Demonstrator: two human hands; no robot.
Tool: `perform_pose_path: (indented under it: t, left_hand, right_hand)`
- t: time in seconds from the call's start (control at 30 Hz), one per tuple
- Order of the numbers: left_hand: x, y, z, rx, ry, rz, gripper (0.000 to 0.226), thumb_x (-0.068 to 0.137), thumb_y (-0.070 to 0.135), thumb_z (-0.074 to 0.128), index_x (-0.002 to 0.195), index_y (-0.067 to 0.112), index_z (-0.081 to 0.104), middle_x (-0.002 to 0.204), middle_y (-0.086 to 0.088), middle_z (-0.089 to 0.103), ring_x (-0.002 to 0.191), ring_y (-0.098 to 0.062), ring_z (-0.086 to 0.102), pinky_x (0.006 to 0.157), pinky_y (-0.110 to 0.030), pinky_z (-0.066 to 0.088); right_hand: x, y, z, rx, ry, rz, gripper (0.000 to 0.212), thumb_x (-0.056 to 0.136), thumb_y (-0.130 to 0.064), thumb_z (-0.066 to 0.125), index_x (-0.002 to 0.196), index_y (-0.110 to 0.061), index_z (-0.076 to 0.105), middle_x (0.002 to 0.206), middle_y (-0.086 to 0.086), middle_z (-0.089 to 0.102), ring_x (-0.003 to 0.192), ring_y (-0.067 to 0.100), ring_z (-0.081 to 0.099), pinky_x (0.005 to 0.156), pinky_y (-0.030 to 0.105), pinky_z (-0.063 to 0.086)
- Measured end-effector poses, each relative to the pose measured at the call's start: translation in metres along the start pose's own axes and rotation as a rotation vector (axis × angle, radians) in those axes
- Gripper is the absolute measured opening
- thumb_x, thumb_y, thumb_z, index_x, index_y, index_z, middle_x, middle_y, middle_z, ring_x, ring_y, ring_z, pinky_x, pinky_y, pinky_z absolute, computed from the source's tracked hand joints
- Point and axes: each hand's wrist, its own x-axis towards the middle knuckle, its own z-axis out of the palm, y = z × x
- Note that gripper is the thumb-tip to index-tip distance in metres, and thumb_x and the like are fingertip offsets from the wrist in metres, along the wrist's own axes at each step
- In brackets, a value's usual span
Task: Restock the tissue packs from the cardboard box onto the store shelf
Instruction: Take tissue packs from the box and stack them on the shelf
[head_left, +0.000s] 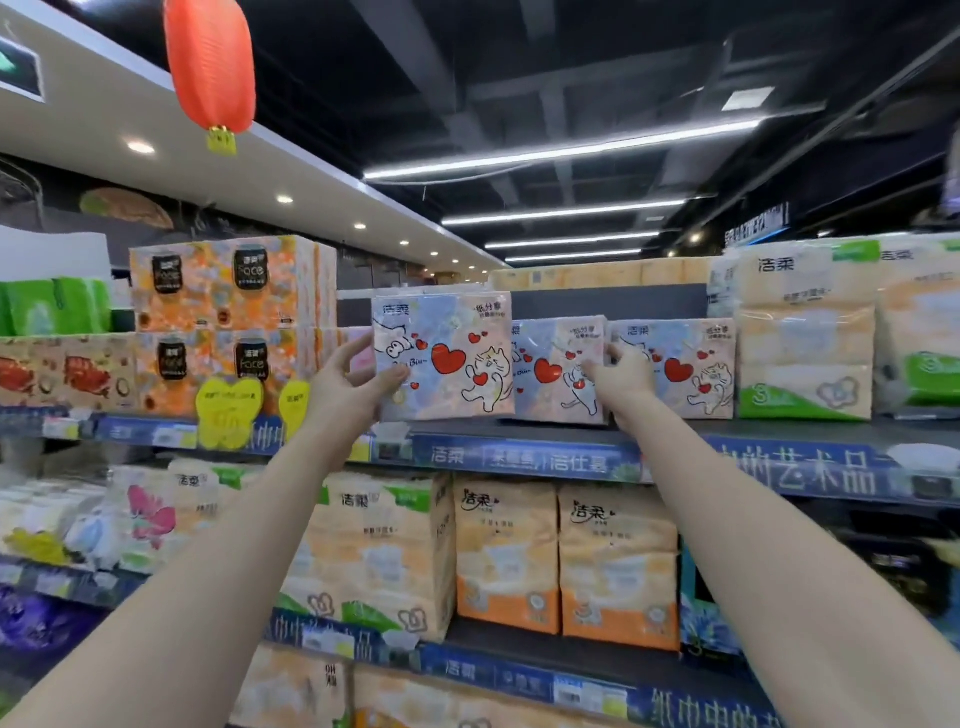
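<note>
Pastel cat-print tissue packs (444, 358), three (one in both hands), shelved.

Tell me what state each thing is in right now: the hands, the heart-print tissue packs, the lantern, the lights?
Left hand: gripping the front heart pack's left edge.
Right hand: fingers on the middle heart pack.
Front heart pack: upright at the shelf edge, held.
Middle heart pack: upright on the shelf, touched.
Right heart pack: upright, untouched.
Red lantern: hanging.
Ceiling light strips: on.
</note>
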Motion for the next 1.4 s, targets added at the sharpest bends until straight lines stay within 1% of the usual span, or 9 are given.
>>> perform_pose_path:
  t: [0.2, 0.37, 0.63, 0.73, 0.87, 0.97, 1.1, 1.27, 1.4]
  left_hand:
    - [0.047, -0.021, -0.011, -0.07, -0.099, 0.013, 0.061, 0.092, 0.012, 0.077, 0.144, 0.025, 0.049, 0.085, 0.013, 0.08, 0.079, -0.005, 0.078, 0.056, -0.016, 0.057]
    - [0.068, -0.039, -0.008, -0.121, -0.151, 0.011, 0.063, 0.087, 0.019, 0.082, 0.142, 0.03, 0.052, 0.103, -0.002, 0.081, 0.095, -0.019, 0.078, 0.076, -0.038, 0.064]
    - [0.074, -0.041, 0.016, -0.204, -0.223, 0.016, 0.055, 0.091, 0.012, 0.077, 0.138, 0.027, 0.052, 0.087, 0.012, 0.08, 0.086, -0.006, 0.077, 0.059, -0.02, 0.057]
    - [0.069, -0.038, 0.034, -0.224, -0.259, 0.02, 0.063, 0.091, 0.013, 0.078, 0.145, 0.026, 0.049, 0.093, 0.01, 0.081, 0.089, -0.008, 0.078, 0.065, -0.025, 0.061]
    - [0.058, -0.027, 0.07, -0.285, -0.317, 0.022, 0.065, 0.091, 0.01, 0.077, 0.148, 0.022, 0.047, 0.109, -0.004, 0.08, 0.097, -0.019, 0.078, 0.075, -0.033, 0.064]
    - [0.047, -0.016, 0.109, -0.305, -0.355, 0.024, 0.063, 0.09, 0.012, 0.078, 0.145, 0.024, 0.049, 0.11, -0.005, 0.079, 0.096, -0.019, 0.078, 0.074, -0.033, 0.064]
    - [0.03, -0.007, 0.163, -0.323, -0.357, 0.018, 0.061, 0.088, 0.016, 0.081, 0.14, 0.025, 0.051, 0.106, -0.004, 0.08, 0.095, -0.02, 0.078, 0.082, -0.043, 0.064]
    - [0.013, 0.0, 0.222, -0.181, -0.331, 0.039, 0.043, 0.082, 0.025, 0.088, 0.111, 0.026, 0.057, 0.106, -0.001, 0.079, 0.095, -0.02, 0.077, 0.086, -0.051, 0.062]
    - [0.004, 0.003, 0.256, 0.091, -0.206, 0.184, 0.036, 0.081, 0.037, 0.086, 0.105, 0.03, 0.06, 0.113, 0.009, 0.067, 0.105, -0.011, 0.063, 0.088, -0.034, 0.052]
  right_hand:
    - [0.01, 0.004, 0.014, -0.106, 0.091, 0.037, 0.044, 0.098, -0.018, 0.066, 0.142, -0.013, 0.06, 0.133, 0.007, 0.067, 0.111, 0.025, 0.062, 0.088, 0.031, 0.046]
    - [0.017, 0.01, 0.019, -0.132, 0.172, 0.038, 0.04, 0.1, -0.014, 0.06, 0.14, -0.014, 0.061, 0.129, 0.01, 0.069, 0.098, 0.022, 0.058, 0.082, 0.031, 0.046]
    - [0.013, 0.008, 0.013, -0.243, 0.209, 0.087, 0.041, 0.097, -0.028, 0.069, 0.133, -0.01, 0.063, 0.129, 0.009, 0.069, 0.112, 0.024, 0.061, 0.086, 0.027, 0.039]
    - [0.011, 0.009, 0.003, -0.222, 0.211, 0.103, 0.05, 0.093, -0.038, 0.073, 0.132, -0.009, 0.063, 0.13, 0.008, 0.067, 0.121, 0.027, 0.061, 0.097, 0.033, 0.047]
    - [0.009, 0.005, -0.022, -0.015, 0.27, 0.058, 0.035, 0.091, -0.035, 0.065, 0.113, -0.009, 0.069, 0.116, 0.016, 0.073, 0.104, 0.032, 0.069, 0.094, 0.05, 0.057]
    - [-0.002, -0.008, -0.048, 0.266, 0.101, 0.005, 0.019, 0.099, -0.031, 0.058, 0.104, -0.015, 0.068, 0.106, 0.015, 0.076, 0.085, 0.021, 0.071, 0.073, 0.034, 0.059]
    - [-0.016, -0.013, -0.088, 0.208, 0.008, -0.151, 0.021, 0.097, -0.027, 0.066, 0.116, -0.018, 0.068, 0.099, 0.0, 0.077, 0.08, 0.009, 0.075, 0.062, 0.019, 0.057]
    - [-0.004, 0.013, -0.14, 0.111, 0.04, -0.121, 0.028, 0.092, -0.006, 0.072, 0.118, -0.019, 0.071, 0.101, -0.002, 0.077, 0.086, 0.015, 0.075, 0.064, 0.022, 0.06]
    - [0.01, 0.035, -0.165, 0.085, 0.04, -0.063, 0.029, 0.091, -0.005, 0.073, 0.116, -0.02, 0.071, 0.105, -0.001, 0.077, 0.097, 0.019, 0.074, 0.074, 0.028, 0.06]
